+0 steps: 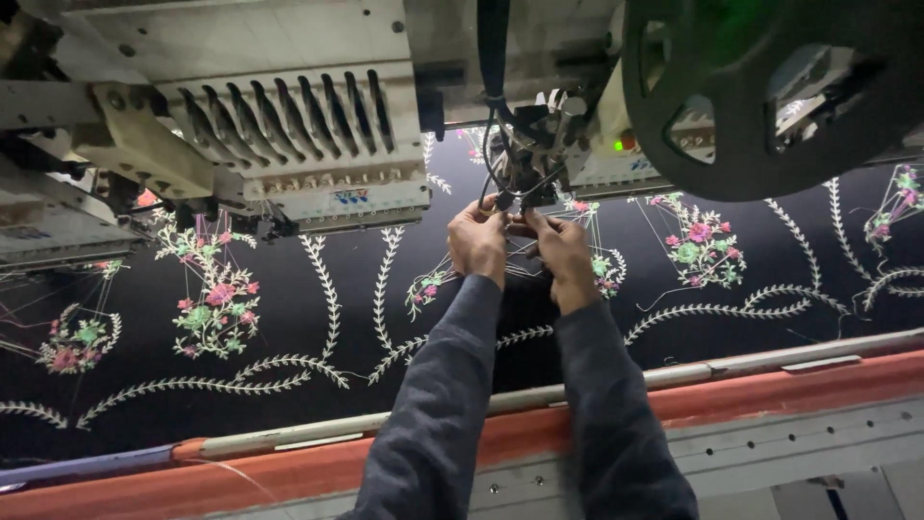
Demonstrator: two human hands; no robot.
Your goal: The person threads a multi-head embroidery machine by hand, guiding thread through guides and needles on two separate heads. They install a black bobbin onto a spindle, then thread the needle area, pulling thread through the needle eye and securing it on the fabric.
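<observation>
Black embroidered fabric (pixel 289 279), needle assembly (pixel 525 159) at fingers (pixel 505 207)

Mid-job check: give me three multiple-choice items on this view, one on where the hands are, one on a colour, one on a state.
1. Where are the left hand and right hand?
A. on the orange rail
B. together under the embroidery head
C. on the black reel

2. What colour is the fabric?
A. white
B. red
C. black

3. How do the hands stand?
A. raised, fingers pinched at the head's needle parts
B. flat on the cloth
C. hanging by the sides

Answers: 1 B, both hands meet just below the embroidery head. 2 C, the cloth between the flower motifs is black. 3 A, fingertips close together at the needle parts.
</observation>
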